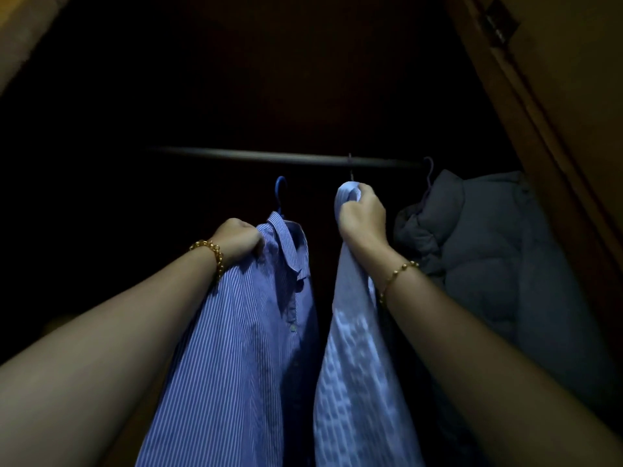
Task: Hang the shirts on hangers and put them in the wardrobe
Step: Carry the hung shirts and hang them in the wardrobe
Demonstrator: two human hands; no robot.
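I look into a dark wardrobe with a metal rail (pixel 269 156) across it. My left hand (pixel 237 242) grips the shoulder of a blue striped shirt (pixel 249 332) on a blue hanger (pixel 279 192); its hook sits below the rail, apart from it. My right hand (pixel 362 215) grips the collar of a pale blue shirt (pixel 354 365), whose thin hanger hook (pixel 350 166) reaches up to the rail. Whether that hook rests on the rail I cannot tell.
A grey padded jacket (pixel 488 251) hangs on a purple hanger (pixel 428 173) at the rail's right end. The wooden wardrobe door (pixel 556 96) with a hinge stands at the right. The rail's left stretch carries nothing.
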